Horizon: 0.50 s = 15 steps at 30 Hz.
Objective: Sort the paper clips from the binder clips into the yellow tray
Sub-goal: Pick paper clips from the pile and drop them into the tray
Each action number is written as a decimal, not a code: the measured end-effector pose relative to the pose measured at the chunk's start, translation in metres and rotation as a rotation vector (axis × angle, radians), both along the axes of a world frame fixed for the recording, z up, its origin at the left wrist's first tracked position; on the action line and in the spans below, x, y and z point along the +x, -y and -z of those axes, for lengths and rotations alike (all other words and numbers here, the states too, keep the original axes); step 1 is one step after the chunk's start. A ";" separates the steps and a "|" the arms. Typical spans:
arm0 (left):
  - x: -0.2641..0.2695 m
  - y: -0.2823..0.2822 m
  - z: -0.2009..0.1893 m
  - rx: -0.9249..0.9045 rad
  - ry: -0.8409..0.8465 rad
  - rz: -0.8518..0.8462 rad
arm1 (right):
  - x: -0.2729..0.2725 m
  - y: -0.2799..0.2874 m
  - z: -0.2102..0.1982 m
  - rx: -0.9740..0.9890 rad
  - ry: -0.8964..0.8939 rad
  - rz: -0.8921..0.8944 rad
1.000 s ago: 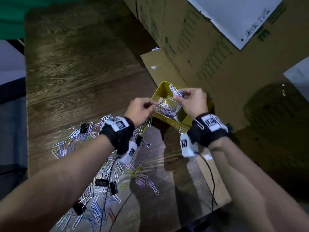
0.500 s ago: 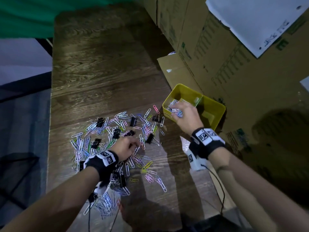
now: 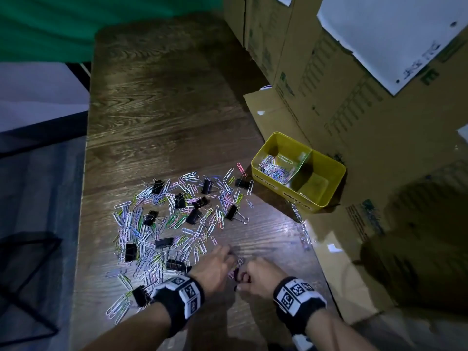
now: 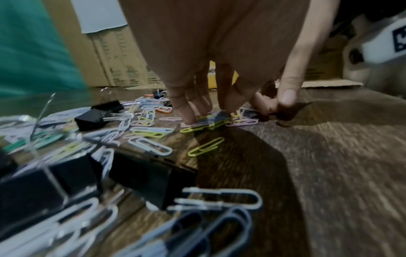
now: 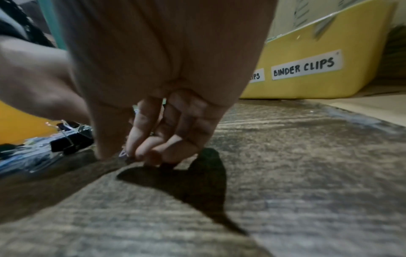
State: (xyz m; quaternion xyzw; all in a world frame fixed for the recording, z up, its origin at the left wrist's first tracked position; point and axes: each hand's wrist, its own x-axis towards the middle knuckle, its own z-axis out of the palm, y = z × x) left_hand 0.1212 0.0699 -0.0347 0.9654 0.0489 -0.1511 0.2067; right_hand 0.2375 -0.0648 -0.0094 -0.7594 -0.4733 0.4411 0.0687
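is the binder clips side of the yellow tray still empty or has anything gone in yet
Empty. In the head view the right compartment of the yellow tray shows only bare yellow floor, while the left compartment holds a heap of paper clips.

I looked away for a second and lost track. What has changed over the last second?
Both hands left the yellow tray and came back to the near edge of the pile. The right hand dropped its paper clips into the tray's left compartment and now curls over loose clips on the table; the left hand presses its fingertips on clips beside it. The right compartment stays empty.
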 end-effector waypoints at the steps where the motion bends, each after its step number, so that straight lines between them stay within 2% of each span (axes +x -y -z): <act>1: -0.001 -0.002 -0.003 -0.020 0.039 -0.058 | 0.001 0.000 0.000 0.036 0.029 0.038; 3: -0.003 -0.011 -0.006 -0.011 0.085 -0.222 | 0.002 0.001 0.001 0.105 0.106 0.100; 6: -0.001 -0.026 -0.006 0.100 0.017 -0.366 | -0.002 0.000 0.003 0.121 0.178 0.121; 12: 0.021 -0.050 -0.020 0.211 -0.084 -0.491 | -0.005 -0.015 0.011 0.096 0.252 0.044; 15: 0.035 -0.046 -0.023 0.266 -0.077 -0.425 | -0.008 -0.019 0.013 0.060 0.254 0.049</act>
